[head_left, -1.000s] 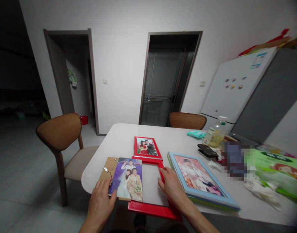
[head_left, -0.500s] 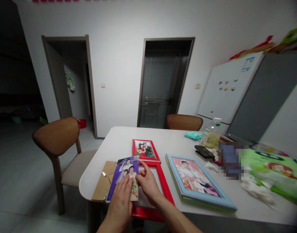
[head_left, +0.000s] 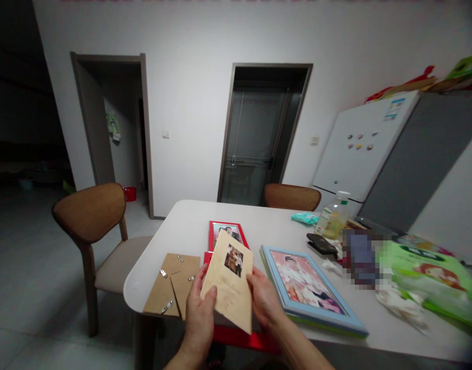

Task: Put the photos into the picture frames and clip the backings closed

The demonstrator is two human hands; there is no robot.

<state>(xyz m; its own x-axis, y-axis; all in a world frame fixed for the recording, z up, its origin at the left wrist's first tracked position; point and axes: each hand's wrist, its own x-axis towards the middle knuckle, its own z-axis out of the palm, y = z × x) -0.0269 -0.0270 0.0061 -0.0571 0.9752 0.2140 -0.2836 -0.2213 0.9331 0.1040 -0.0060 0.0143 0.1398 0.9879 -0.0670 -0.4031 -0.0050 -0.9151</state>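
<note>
Over the table's (head_left: 189,218) near edge, left hand (head_left: 199,311), right hand (head_left: 265,298): fingers (head_left: 210,294) pinching a card (head_left: 228,293) by its sides; backing board (head_left: 156,295) lying detached, left; red frame (head_left: 239,339) below not yet holding it.

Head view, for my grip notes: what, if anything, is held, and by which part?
A cream printed sheet, by opposite side edges, between left hand and right hand.

Dim light, its source unseen, falls brightest on the wall (head_left: 189,103) towards twelve o'clock; nine o'clock is near black. Wide-angle stretch slants the fridge (head_left: 359,159) between two and three; pixelation masks four; lettering on the card (head_left: 232,293) blurs.
</note>
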